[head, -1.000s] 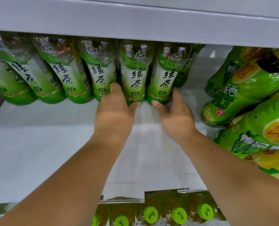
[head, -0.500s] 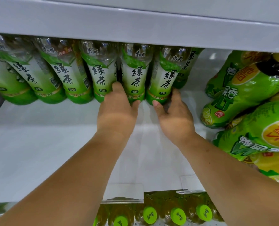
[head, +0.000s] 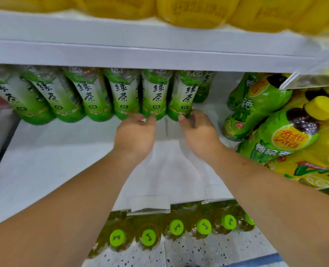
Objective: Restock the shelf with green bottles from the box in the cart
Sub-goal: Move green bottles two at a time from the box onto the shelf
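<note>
Six bottles [head: 121, 93] line the back of the shelf [head: 44, 160], just beyond both grips. The right grip [head: 198, 133] clasps the end bottle [head: 184, 93] at its base. The left grip [head: 135, 133] touches its neighbour, hold unclear. With bare shelf behind the grips, much restocking likely remains.

Left hand [head: 134, 135]: was bare, its back rounded and broad.
Left forearm [head: 79, 199]: was bare along all its visible length.
Right hand [head: 200, 135]: was bare, thumbnail [head: 181, 117] cut short.
Right forearm [head: 265, 185]: was bare likewise.
</note>
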A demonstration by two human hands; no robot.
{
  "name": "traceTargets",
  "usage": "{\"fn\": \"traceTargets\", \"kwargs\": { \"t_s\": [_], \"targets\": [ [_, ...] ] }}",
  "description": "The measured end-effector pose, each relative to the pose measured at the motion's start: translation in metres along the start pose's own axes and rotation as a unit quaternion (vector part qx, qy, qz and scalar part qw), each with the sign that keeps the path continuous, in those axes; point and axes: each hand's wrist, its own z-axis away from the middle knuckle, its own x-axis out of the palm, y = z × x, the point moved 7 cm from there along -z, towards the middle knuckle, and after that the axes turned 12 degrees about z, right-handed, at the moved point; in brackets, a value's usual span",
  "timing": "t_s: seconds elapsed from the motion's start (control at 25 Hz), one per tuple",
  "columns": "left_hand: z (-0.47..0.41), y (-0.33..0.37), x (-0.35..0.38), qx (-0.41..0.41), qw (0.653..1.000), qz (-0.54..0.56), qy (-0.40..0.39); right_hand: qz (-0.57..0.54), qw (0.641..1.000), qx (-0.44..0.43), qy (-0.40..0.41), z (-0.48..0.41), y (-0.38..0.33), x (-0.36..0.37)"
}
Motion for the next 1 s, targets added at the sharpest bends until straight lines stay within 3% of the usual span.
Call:
{"fn": "traceTargets", "kwargs": {
  "t_s": [0.28, 0.68, 1.0],
  "targets": [
    [0.068, -0.007, -0.029, -0.081, 0.989, 0.006, -0.125, -0.143, 0.978, 0.103, -0.115, 0.103, -0.011, -0.003],
    [0.186, -0.003, -0.126, -0.142, 0.968, -0.030, -0.206, -0.092, 0.976, 0.130, -0.150, 0.238, -0.049, -0.061],
    [0.271, 0.037, -0.157, -0.120, 0.951, -0.057, -0.280, -0.091, 0.971, 0.182, -0.127, 0.361, -0.070, -0.120]
  ]
}}
